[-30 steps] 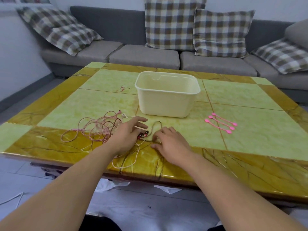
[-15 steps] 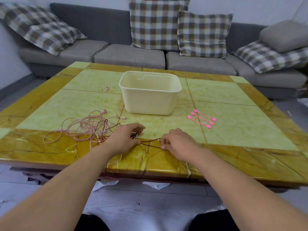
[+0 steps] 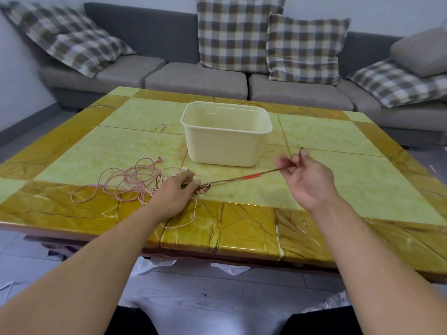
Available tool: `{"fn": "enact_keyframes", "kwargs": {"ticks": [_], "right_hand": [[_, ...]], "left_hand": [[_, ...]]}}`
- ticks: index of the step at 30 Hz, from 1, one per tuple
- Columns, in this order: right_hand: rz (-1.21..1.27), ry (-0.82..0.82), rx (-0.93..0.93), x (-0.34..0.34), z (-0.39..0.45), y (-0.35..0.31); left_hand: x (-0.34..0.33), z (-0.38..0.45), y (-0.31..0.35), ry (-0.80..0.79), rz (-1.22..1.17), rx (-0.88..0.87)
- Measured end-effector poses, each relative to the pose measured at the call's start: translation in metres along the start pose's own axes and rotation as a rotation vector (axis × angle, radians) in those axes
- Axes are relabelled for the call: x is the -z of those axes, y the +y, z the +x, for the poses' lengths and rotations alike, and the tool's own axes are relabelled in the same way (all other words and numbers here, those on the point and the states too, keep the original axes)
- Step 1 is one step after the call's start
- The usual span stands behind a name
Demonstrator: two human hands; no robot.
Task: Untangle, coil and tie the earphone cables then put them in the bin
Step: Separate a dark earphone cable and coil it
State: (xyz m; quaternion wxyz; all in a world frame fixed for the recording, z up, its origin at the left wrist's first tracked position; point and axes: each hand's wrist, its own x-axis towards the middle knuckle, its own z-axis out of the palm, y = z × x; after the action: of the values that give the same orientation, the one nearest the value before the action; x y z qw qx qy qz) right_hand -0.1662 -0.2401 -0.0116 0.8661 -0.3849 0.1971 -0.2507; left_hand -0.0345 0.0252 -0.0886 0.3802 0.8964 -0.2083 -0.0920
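A dark red-brown earphone cable (image 3: 242, 178) stretches taut just above the table between my two hands. My right hand (image 3: 304, 177) is raised to the right of the bin and pinches the cable's end, which pokes up above the fingers. My left hand (image 3: 176, 192) holds the other end, where the earbuds (image 3: 205, 189) lie, down on the table. A tangled pink earphone cable (image 3: 128, 182) is heaped left of my left hand, with a loop running under my wrist. The cream plastic bin (image 3: 227, 151) stands open and upright behind the hands.
The yellow-green marble table (image 3: 338, 189) has its front edge close to me. A grey sofa (image 3: 193, 78) with checked cushions runs along the far side. White scraps lie on the floor under the table's front edge.
My right hand has lifted and moved right, pulling the dark cable out of the heap into a straight line. My left hand stayed at the tangle. The pink ties are now hidden behind my right hand.
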Motion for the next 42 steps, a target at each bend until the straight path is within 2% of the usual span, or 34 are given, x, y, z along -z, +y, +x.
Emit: {"fn": "enact_keyframes", "kwargs": {"ticks": [1,2,5,7,9,12,14,16,18,20,23,25,28,31,35,39,42], "right_hand": [[-0.075,0.023,0.030,0.000,0.001,-0.002],[-0.303,0.033,0.098,0.002,0.003,-0.001],[-1.234,-0.026,0.290,0.009,0.007,0.005],[-1.668,-0.047,0.323,0.010,0.007,0.002],[-1.959,-0.043,0.286,0.012,0.009,-0.002],[-2.182,-0.178,0.199,0.018,0.014,0.013],[-2.144,-0.223,0.250,0.012,0.011,0.031],[-2.001,-0.318,0.289,0.000,0.009,0.046],[-1.910,-0.455,0.186,-0.009,0.008,0.060],[-1.950,-0.505,0.149,-0.015,0.008,0.072],[-2.051,-0.519,0.234,-0.017,0.009,0.080],[-2.061,-0.523,0.226,-0.015,0.011,0.078],[-1.791,-0.388,0.193,-0.010,0.014,0.066],[-1.535,-0.186,0.223,-0.005,0.017,0.046],[-1.263,0.111,0.204,0.005,0.020,0.026],[-1.352,0.185,0.169,0.017,0.022,0.018],[-1.603,0.165,0.097,0.020,0.021,0.018]], "left_hand": [[-0.001,0.000,0.000,0.006,0.005,-0.001],[-0.001,0.000,0.000,0.012,0.013,-0.003],[0.000,0.001,0.000,0.027,0.025,-0.019],[0.003,0.001,0.001,0.069,0.079,-0.033],[0.007,0.002,0.000,0.122,0.116,-0.030],[0.010,0.001,-0.002,0.110,0.156,-0.047],[0.009,0.000,-0.003,0.090,0.186,-0.071],[0.009,-0.001,-0.003,0.095,0.200,-0.079],[0.008,-0.001,-0.003,0.093,0.198,-0.086],[0.008,0.000,-0.004,0.091,0.204,-0.098],[0.010,0.000,-0.011,0.127,0.213,-0.101],[0.013,0.000,-0.014,0.169,0.241,-0.104],[0.019,-0.002,-0.018,0.147,0.244,-0.096],[0.021,-0.002,-0.024,0.061,0.288,-0.048],[0.023,0.000,-0.031,0.054,0.287,-0.047],[0.025,0.000,-0.032,0.107,0.264,-0.049],[0.026,0.001,-0.033,0.144,0.276,-0.060]]}}
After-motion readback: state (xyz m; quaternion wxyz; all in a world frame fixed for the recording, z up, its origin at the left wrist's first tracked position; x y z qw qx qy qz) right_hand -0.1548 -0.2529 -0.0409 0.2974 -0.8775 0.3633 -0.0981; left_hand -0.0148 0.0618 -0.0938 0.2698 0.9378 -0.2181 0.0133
